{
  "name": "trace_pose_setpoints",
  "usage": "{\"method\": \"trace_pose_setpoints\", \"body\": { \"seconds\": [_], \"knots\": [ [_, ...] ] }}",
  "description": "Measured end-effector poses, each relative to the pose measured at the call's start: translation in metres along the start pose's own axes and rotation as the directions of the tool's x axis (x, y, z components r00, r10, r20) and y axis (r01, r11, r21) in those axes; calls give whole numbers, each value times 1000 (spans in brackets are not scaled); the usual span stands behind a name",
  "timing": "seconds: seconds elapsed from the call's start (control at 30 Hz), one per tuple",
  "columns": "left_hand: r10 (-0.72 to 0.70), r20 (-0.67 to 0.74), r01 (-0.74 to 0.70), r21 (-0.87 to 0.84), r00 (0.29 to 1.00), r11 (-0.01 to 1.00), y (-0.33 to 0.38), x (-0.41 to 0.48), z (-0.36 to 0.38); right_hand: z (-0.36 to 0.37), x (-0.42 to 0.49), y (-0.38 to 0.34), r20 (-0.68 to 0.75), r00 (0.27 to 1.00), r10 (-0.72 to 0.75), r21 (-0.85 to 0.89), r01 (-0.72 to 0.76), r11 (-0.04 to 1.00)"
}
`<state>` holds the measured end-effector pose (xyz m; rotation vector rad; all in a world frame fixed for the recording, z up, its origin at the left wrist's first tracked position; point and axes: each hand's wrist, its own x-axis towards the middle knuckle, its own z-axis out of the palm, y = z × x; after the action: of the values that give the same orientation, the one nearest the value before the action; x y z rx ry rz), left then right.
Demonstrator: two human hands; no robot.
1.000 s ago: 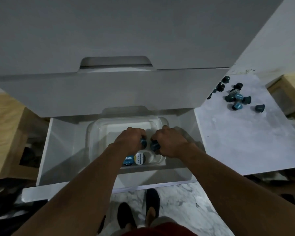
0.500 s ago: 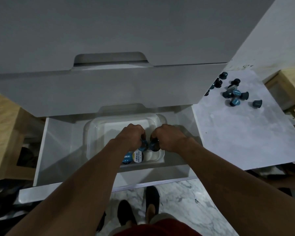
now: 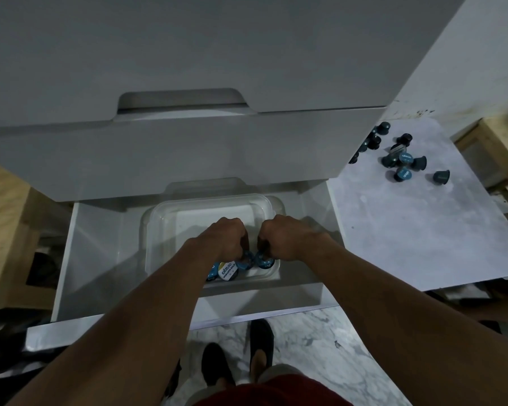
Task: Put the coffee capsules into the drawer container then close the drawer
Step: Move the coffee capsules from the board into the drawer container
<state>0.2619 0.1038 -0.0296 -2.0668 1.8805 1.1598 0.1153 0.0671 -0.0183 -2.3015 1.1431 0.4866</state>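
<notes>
Centre frame, the left hand [image 3: 224, 239] and right hand [image 3: 289, 238] have sunk lower into the container [image 3: 159, 221], fingers curled round a blue capsule [image 3: 265, 260] each. Release looks near; loose capsules [image 3: 403, 160] wait upper right.
</notes>
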Motion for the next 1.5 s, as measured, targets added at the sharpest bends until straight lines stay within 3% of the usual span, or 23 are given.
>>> {"method": "trace_pose_setpoints", "body": {
  "seconds": [0.4, 1.5],
  "knots": [
    [-5, 48, 6, -15, 999, 1000, -3, -2, 4, 2, -1, 0, 62, 998, -19, 36, 17, 999],
    [-63, 48, 62, 12, 997, 998, -35, -17, -3, 7, -1, 1, 45, 998, -33, -9, 34, 999]
  ]
}}
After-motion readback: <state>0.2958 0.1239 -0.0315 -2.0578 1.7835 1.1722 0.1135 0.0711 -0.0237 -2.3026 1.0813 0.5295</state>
